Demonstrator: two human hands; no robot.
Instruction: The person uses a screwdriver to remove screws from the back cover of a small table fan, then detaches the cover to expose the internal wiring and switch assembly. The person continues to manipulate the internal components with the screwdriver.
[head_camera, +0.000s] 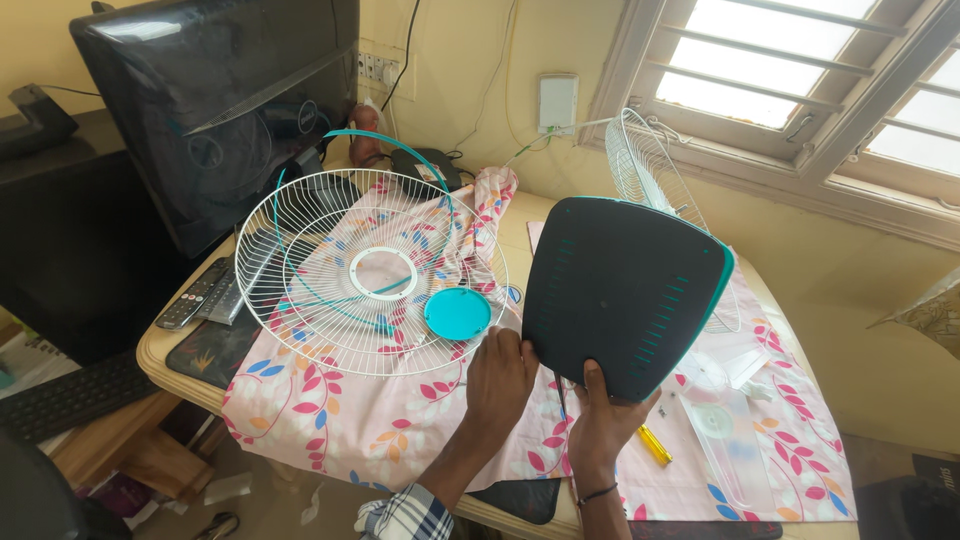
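Observation:
Both my hands hold a dark, rounded-square fan base (622, 295) with a teal edge, tilted up so its slotted underside faces me. My left hand (500, 378) grips its lower left edge. Under the bottom edge my right hand (603, 420) has its thumb pressed on the dark surface. To the left, a white wire fan guard (370, 272) lies flat on a floral cloth (330, 420). A round teal cap (457, 313) rests on the guard's right side. A second wire guard (645, 165) stands behind the base.
A black monitor (215, 100) stands at the back left, with remotes (195, 293) and a keyboard (70, 395) near it. A yellow-handled screwdriver (654, 444) and clear fan blades (720, 415) lie on the cloth at right. A window (800, 70) is behind.

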